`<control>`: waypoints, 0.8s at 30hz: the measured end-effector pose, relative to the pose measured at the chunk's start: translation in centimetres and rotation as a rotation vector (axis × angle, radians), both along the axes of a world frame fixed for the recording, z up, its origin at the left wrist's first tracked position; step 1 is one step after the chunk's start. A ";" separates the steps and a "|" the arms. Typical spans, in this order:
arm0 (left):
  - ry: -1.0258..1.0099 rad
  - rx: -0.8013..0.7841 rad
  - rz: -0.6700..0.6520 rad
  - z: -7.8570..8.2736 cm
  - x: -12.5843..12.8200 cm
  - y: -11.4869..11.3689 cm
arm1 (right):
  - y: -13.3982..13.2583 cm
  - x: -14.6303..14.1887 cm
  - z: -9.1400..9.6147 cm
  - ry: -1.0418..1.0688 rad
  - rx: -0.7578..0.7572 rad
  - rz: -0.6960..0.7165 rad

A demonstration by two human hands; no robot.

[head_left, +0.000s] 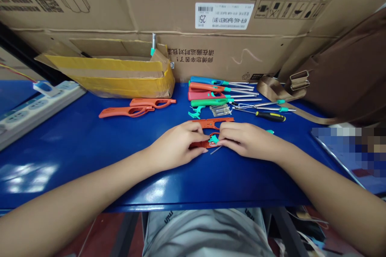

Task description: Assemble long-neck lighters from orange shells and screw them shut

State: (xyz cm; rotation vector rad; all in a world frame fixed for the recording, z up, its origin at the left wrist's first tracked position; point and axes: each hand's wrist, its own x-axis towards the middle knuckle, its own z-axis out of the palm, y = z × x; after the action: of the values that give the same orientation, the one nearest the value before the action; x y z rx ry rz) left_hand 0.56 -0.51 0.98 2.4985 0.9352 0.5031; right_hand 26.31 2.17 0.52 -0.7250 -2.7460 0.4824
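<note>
The left hand (181, 143) holds one orange shell (198, 144), the right hand (243, 138) pinches one teal piece (214, 139), two orange handles (116, 112) farther left.

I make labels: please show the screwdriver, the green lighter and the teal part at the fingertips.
Screwdriver (270, 116), head view: handle.
Green lighter (207, 103), head view: handle.
Teal part (214, 139), head view: visible middle.

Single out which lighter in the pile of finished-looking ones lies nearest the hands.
The green lighter. Its colour sets it apart, and it lies in front of the blue lighter, orange lighter and red lighter.
</note>
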 end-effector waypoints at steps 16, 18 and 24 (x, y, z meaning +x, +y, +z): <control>0.036 0.018 -0.005 0.1 0.1 -0.1 | 0.2 -0.6 0.5 0.128 -0.252 -0.155; 0.044 0.025 -0.010 0.1 0.0 -0.1 | 0.2 -0.7 0.5 0.133 -0.278 -0.193; 0.095 0.093 0.000 0.1 -0.1 -0.2 | 0.1 -0.8 0.5 0.150 -0.298 -0.217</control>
State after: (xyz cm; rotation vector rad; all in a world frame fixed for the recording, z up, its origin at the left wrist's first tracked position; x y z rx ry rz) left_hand 0.47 -0.74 1.06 2.6262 0.9676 0.4404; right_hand 25.50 2.31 1.04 -0.9988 -2.4471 0.8692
